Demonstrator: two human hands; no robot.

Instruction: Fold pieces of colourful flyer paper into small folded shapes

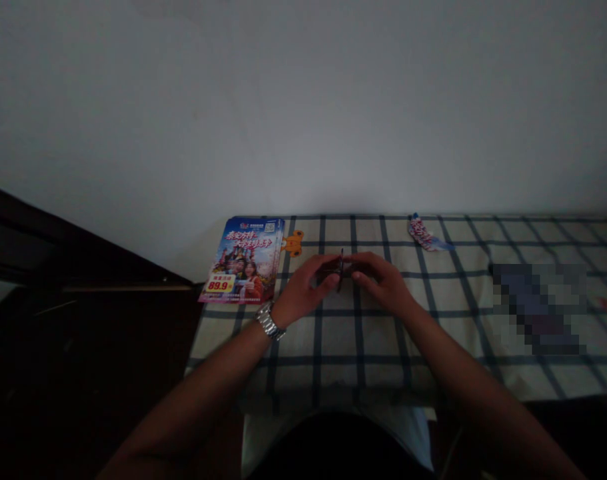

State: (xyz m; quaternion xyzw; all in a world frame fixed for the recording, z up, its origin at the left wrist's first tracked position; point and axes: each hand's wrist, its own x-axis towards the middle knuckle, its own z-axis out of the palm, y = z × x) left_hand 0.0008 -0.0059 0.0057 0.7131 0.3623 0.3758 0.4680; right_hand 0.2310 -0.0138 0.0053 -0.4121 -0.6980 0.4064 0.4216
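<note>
My left hand (308, 287), with a metal watch (269, 321) on its wrist, and my right hand (383, 283) meet over the checked tablecloth (333, 340). Both pinch a small, thin dark object (340, 269) between their fingertips. The dim light hides what the object is. It stands roughly on edge between the two hands, just above the cloth.
A stack of colourful flyers (243, 260) lies at the table's far left, with a small orange item (294, 243) beside it. A patterned wrapper (423, 235) lies near the wall. A blurred patch (538, 303) sits at the right. Dark furniture (58, 267) stands to the left.
</note>
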